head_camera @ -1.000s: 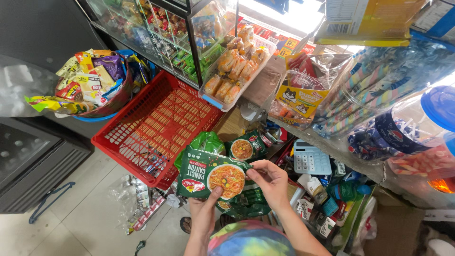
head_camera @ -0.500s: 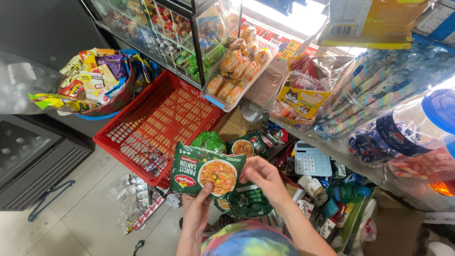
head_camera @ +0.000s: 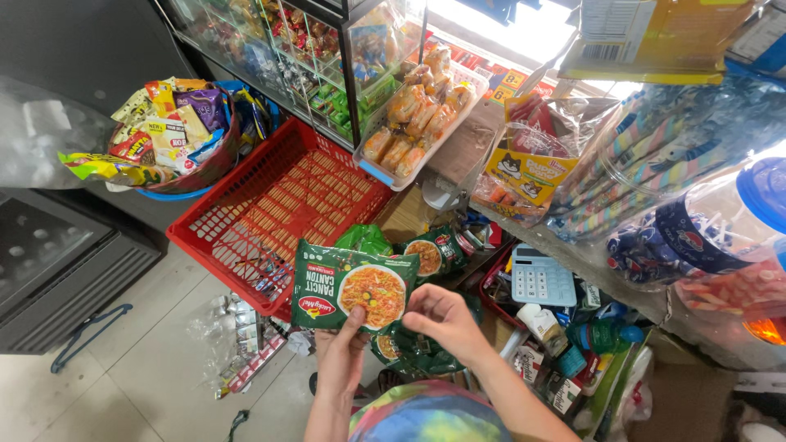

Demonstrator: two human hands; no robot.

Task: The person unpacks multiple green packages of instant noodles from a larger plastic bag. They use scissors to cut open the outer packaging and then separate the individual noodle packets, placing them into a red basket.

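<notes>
My left hand [head_camera: 341, 358] grips the bottom edge of a green instant-noodle packet [head_camera: 352, 286] with a picture of a plate of orange noodles on it, held flat and face up. My right hand [head_camera: 440, 319] pinches the packet's lower right corner. Below the packet lie more green noodle packets [head_camera: 432, 250], one partly hidden under my right hand. A red plastic basket [head_camera: 278, 213] stands just left of and behind the held packet.
A round tub of snack packets [head_camera: 168, 135] sits at the left. A white tray of wrapped buns [head_camera: 417, 110] rests on a glass shelf unit. A pale blue calculator [head_camera: 540, 281], jars with blue lids and small boxes crowd the right. Wrappers litter the floor.
The held packet has shifted left and slightly up. My right hand moved from its right edge down to the lower right corner.
</notes>
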